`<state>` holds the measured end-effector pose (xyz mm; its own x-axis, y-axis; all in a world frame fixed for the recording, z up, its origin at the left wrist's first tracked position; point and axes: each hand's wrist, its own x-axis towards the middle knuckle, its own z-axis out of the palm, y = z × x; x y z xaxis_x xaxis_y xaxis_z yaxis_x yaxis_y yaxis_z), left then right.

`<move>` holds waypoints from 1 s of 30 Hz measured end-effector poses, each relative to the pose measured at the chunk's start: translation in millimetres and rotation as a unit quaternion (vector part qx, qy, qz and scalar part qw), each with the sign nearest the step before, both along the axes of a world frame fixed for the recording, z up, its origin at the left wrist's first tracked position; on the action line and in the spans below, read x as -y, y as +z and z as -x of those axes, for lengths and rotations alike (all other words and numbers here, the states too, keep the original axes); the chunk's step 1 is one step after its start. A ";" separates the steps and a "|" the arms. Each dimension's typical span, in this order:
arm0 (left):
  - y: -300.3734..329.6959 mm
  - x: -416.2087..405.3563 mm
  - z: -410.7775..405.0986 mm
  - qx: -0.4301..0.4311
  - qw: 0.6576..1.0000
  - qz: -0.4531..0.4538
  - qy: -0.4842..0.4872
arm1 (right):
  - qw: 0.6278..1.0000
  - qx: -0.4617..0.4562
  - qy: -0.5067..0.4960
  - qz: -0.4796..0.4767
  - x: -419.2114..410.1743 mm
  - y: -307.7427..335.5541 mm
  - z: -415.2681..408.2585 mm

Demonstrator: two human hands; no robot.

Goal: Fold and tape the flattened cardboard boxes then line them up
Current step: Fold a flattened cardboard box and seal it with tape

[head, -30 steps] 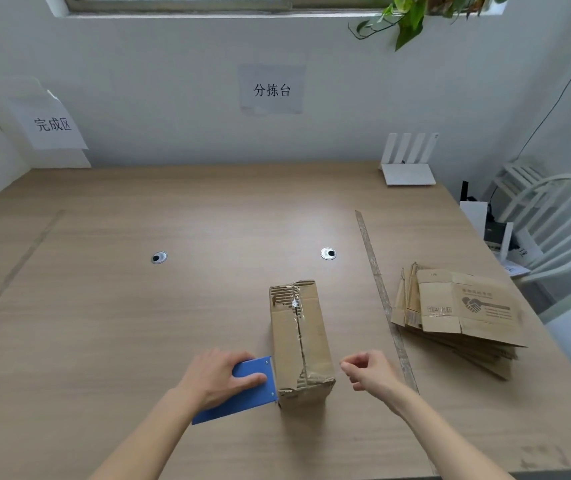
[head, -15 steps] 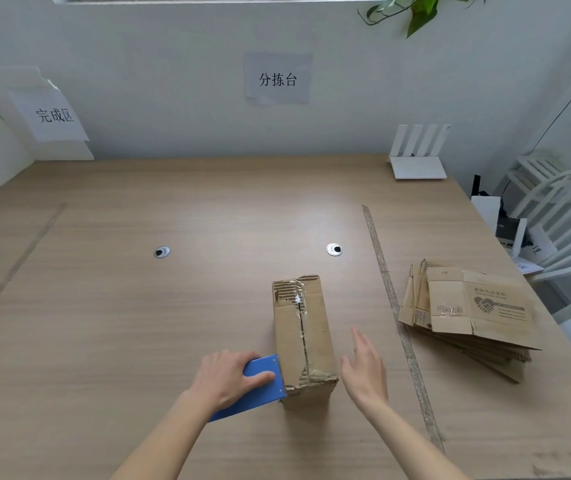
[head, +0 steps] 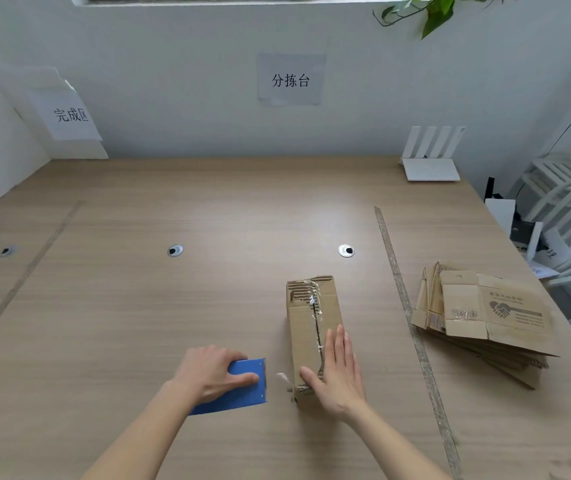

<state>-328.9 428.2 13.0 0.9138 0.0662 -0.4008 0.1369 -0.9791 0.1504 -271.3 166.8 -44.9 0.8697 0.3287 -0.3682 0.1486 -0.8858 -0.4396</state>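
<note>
- One folded box [head: 313, 336] stood on the wooden table [head: 138, 306] at about 5 o'clock from the table's middle, its top seam running away from the person, with torn tape remnants along it.
- The right hand [head: 337, 372] lay flat on the near end of that seam, fingers straight and pressing down, gripping nothing.
- The left hand [head: 213, 372] rested at 9 o'clock of the box, its fingers curled over a blue tape dispenser [head: 239, 388], which sat apart from the box; a loose tape end [head: 284, 378] hung off the box's near left corner.
- Judged from this, the first box was folded and its top seam was being sealed; none had been lined up yet.
- A stack of flattened boxes [head: 484, 317] waited at 3 o'clock of the box, beyond a tape line [head: 405, 299] stuck to the table, so most of the work seemingly remained.
- From 9 to 12 o'clock of the box the tabletop offered wide room for a row; two cable grommets [head: 175, 250] sat there flush.
- The table's right edge ran close behind the stack, with a white chair [head: 568, 216] past it, so room was tightest at 3 o'clock.
</note>
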 end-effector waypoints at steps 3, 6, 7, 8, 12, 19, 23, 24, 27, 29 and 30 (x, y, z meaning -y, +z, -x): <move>-7.6 12.1 -4.3 0.004 1.000 -0.023 -0.021 | 1.000 -0.005 -0.003 -0.003 1.3 2.9 -0.4; -27.0 27.2 -5.3 0.015 0.999 -0.034 -0.009 | 1.000 -0.004 -0.019 -0.007 3.2 5.0 0.5; -32.2 32.3 -5.4 0.019 0.999 -0.038 0.000 | 1.000 0.001 -0.024 -0.005 2.6 5.4 2.5; -36.8 38.2 -5.7 0.019 0.999 -0.041 0.010 | 1.000 0.009 -0.029 -0.003 0.9 4.6 5.6; -48.2 62.2 -13.5 0.015 0.998 -0.060 0.018 | 0.997 0.040 -0.064 -0.009 -9.6 -0.5 13.6; -32.2 71.5 -32.6 -0.001 0.984 -0.172 -0.043 | 0.997 0.044 -0.064 0.013 -14.7 3.8 14.8; -51.8 52.9 -16.7 0.025 0.990 -0.136 0.009 | 0.997 0.050 -0.052 0.028 -16.6 5.7 15.1; -59.1 48.4 -11.5 0.042 0.991 -0.124 0.016 | 0.997 0.049 -0.049 0.034 -16.9 5.9 14.9; -79.3 37.1 6.1 0.072 0.994 -0.078 0.034 | 0.997 0.045 -0.029 0.063 -13.0 9.2 8.1; -96.0 29.9 16.1 0.073 0.995 -0.055 0.051 | 0.995 0.052 0.005 0.082 -2.5 13.4 -2.7; -103.7 26.7 20.1 0.071 0.995 -0.047 0.059 | 0.994 0.057 0.027 0.088 5.2 14.4 -9.1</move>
<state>-349.0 401.5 -90.6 0.9446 0.2064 -0.2552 0.2348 -0.9683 0.0857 -262.2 161.6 -30.6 0.8924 0.3143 -0.3237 0.2375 -0.9372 -0.2554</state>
